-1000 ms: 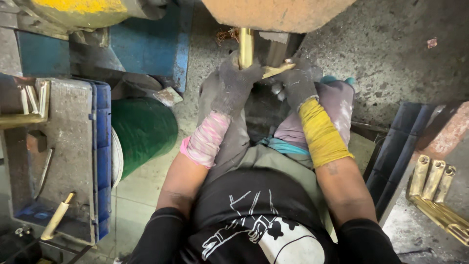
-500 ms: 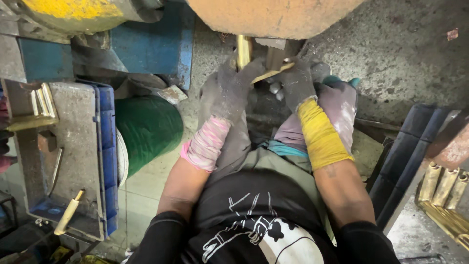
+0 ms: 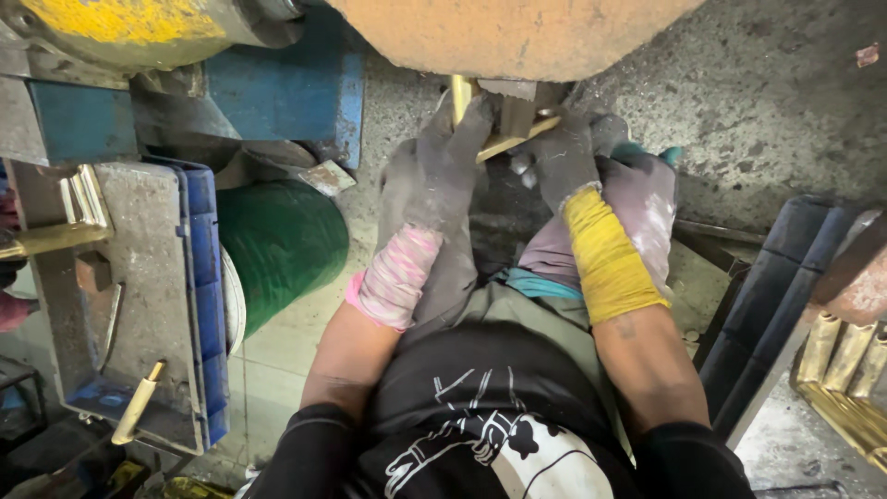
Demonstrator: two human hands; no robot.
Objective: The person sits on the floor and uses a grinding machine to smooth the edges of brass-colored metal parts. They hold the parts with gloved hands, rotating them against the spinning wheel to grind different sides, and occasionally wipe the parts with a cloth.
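head view: the gloved left hand [image 3: 442,171] and the gloved right hand [image 3: 565,159] are both closed around a brass piece [image 3: 504,140], which lies between them and juts up against the underside of the big orange wheel [image 3: 517,37]. more brass pieces [image 3: 845,374] lie well apart at the right, and a blue crate [image 3: 199,305] stands to the left.

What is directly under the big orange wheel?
Both gloved hands, left hand and right hand, hold a brass piece up under the orange wheel. Their fingers cover most of it.
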